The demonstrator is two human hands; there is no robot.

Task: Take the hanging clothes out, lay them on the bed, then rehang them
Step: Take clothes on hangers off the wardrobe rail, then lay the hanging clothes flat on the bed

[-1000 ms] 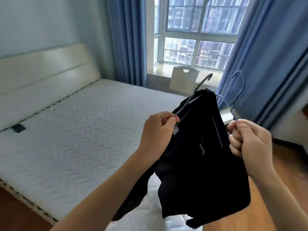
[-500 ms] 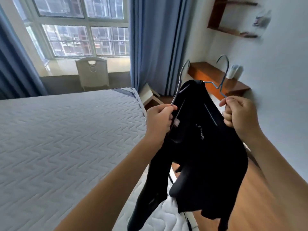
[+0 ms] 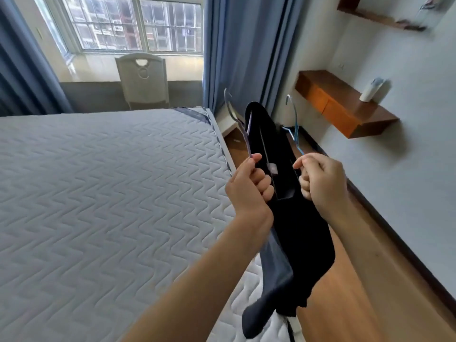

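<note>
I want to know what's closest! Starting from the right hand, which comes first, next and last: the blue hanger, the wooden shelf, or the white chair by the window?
From the right hand:
1. Blue hanger, pinched in its fingers.
2. Wooden shelf, on the right wall.
3. White chair, beyond the bed, by the window.

white chair, blue curtains, wooden shelf

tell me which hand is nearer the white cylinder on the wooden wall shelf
Right. The right hand grips a blue wire hanger on the side toward the white cylinder; the left hand sits across the black garment, nearer the bed.
</note>
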